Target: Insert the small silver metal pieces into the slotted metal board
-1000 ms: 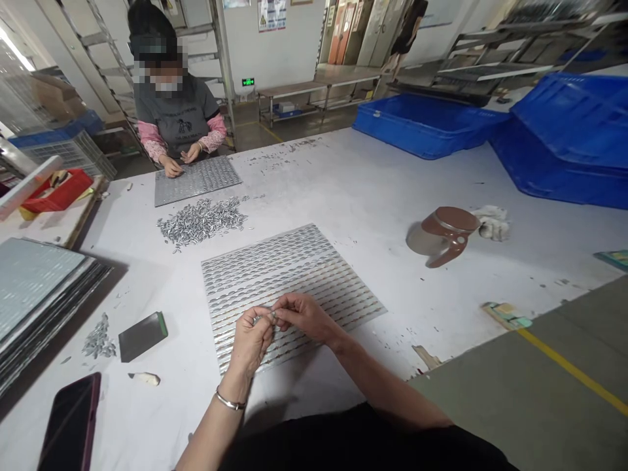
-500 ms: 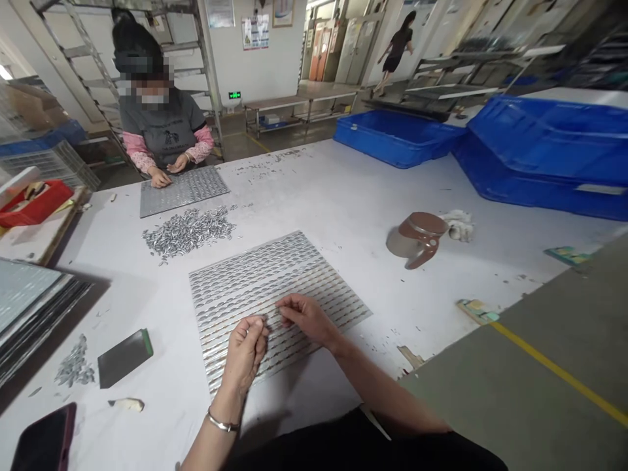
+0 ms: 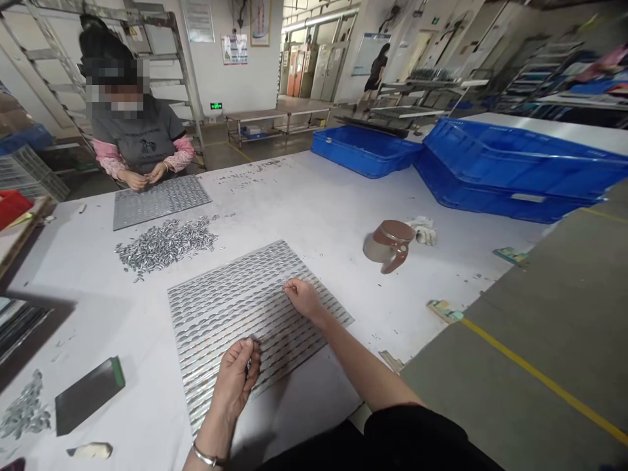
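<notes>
A square silver mosaic sheet (image 3: 230,307) of small leaf-shaped pieces lies on the white table in front of me. My left hand (image 3: 234,383) rests on its near edge, fingers curled round some small silver pieces. My right hand (image 3: 303,297) is further out on the sheet's right part, fingertips pinched together and pressed down on a row; what they pinch is too small to name. A heap of loose silver pieces (image 3: 164,242) lies beyond the sheet.
A person across the table works on a second sheet (image 3: 156,199). A brown jug (image 3: 390,243) lies by a white rag (image 3: 424,230). Blue crates (image 3: 495,173) stand at the right. A grey block (image 3: 88,394) and loose pieces (image 3: 24,411) lie near left.
My hands, close together a second ago, have parted: the right moved out over the sheet, the left stayed near. The view swung right, so the phone at lower left left the picture.
</notes>
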The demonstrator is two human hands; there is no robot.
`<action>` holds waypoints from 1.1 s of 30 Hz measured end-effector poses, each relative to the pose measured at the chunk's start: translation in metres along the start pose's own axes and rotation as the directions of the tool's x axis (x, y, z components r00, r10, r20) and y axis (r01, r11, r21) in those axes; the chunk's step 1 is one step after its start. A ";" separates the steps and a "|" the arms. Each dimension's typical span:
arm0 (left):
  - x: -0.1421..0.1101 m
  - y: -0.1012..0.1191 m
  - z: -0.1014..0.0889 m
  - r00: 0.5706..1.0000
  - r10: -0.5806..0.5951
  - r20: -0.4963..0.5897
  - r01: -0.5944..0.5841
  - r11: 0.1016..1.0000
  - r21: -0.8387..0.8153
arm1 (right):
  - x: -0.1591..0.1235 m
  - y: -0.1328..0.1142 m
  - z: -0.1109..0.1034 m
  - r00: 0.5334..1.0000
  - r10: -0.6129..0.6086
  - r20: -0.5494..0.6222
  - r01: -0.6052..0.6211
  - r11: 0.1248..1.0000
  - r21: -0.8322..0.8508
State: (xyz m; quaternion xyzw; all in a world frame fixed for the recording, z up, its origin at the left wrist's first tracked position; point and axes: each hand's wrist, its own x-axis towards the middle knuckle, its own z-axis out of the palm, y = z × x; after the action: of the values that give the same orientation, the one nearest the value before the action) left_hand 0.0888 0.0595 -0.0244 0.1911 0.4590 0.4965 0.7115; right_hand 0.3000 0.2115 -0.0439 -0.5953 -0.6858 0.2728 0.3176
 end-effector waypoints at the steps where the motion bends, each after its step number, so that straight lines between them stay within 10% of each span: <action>1: 0.000 0.000 -0.001 1.000 0.002 0.007 -0.002 1.000 0.000 | 0.000 0.000 0.001 1.000 0.002 0.002 -0.002 1.000 -0.007; 33: -0.003 0.005 0.003 1.000 -0.013 -0.023 0.012 0.999 -0.034 | -0.006 0.000 0.012 0.950 -0.284 -0.129 0.280 0.959 -0.047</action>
State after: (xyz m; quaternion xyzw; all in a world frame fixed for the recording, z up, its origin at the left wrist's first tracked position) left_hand 0.0883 0.0594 -0.0180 0.1706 0.4598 0.5018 0.7125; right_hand 0.2912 0.2059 -0.0529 -0.5127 -0.7445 0.1742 0.3905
